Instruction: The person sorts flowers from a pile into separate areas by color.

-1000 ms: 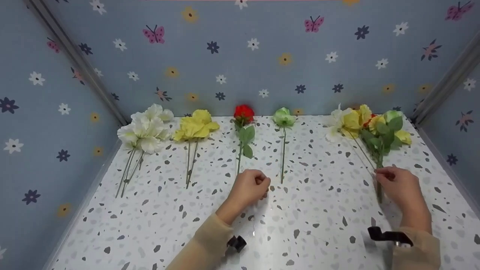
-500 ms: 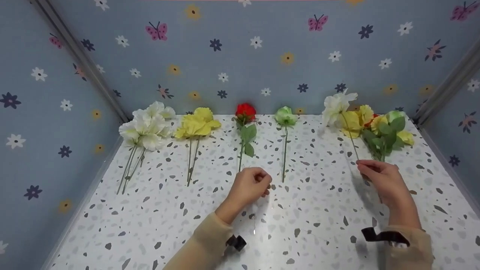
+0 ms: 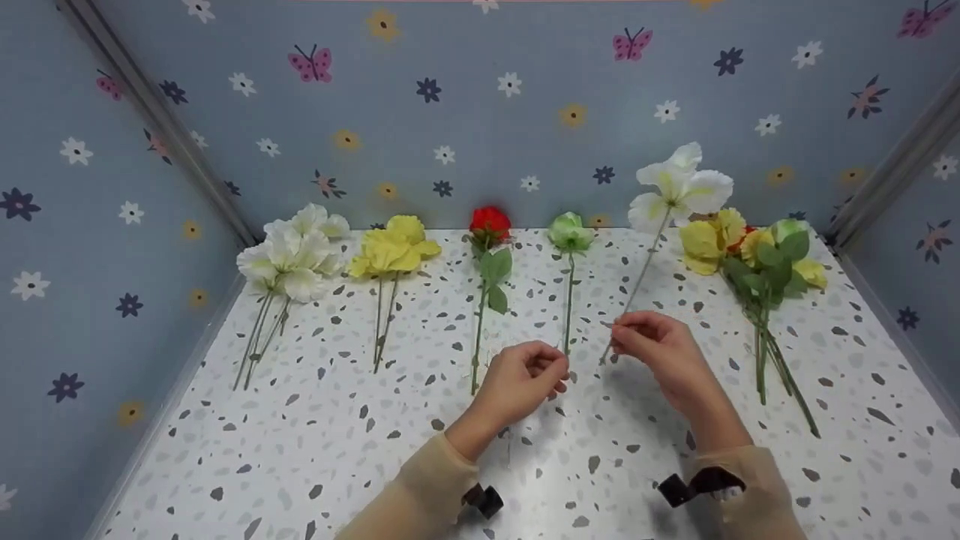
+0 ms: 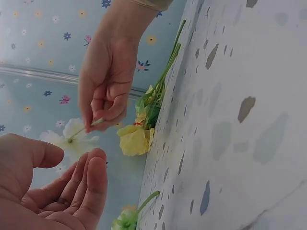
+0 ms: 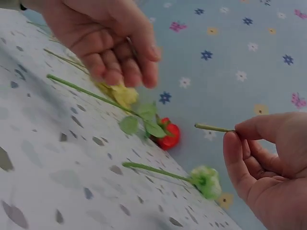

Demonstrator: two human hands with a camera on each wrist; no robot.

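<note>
My right hand pinches the stem of a white flower low down, between thumb and fingertips. The blossom stands up and away from me, overlapping the back wall. In the right wrist view the cut end of its stem pokes out past the fingertips. Just left of it hovers my left hand, fingers loosely bent; the left wrist view shows a gap between thumb and fingers with nothing in it. A single green flower lies near the left fingertips. Beside it is a red rose with leaves.
Farther left lie yellow flowers and a bunch of white flowers. At the right is a mixed pile of yellow, red and green flowers, stems toward me. Patterned blue panels enclose the speckled tabletop behind and at both sides.
My right hand has lifted the white flower off the right-hand pile and carried it left, its blossom rising and turning. My left hand has shifted slightly right.
</note>
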